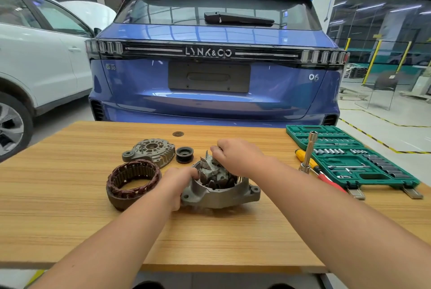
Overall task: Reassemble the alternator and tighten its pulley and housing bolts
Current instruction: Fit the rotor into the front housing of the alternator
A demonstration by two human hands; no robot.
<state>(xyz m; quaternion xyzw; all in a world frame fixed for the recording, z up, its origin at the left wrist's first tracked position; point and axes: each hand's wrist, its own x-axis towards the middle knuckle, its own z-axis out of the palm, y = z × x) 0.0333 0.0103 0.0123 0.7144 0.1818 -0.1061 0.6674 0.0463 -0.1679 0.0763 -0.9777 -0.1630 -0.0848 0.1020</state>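
Seating the rotor into the front housing is, I judge, the step in hand, and it may go wrong if the rotor enters tilted and jams, or if the housing slides on the table. Left of the housing lie the stator, the rear cover and the pulley, not yet fitted. The left hand grasps the housing at its left rim, fingers curled over the edge. The right hand is closed around the top of the rotor. Right of the housing, well apart, stands the socket set.
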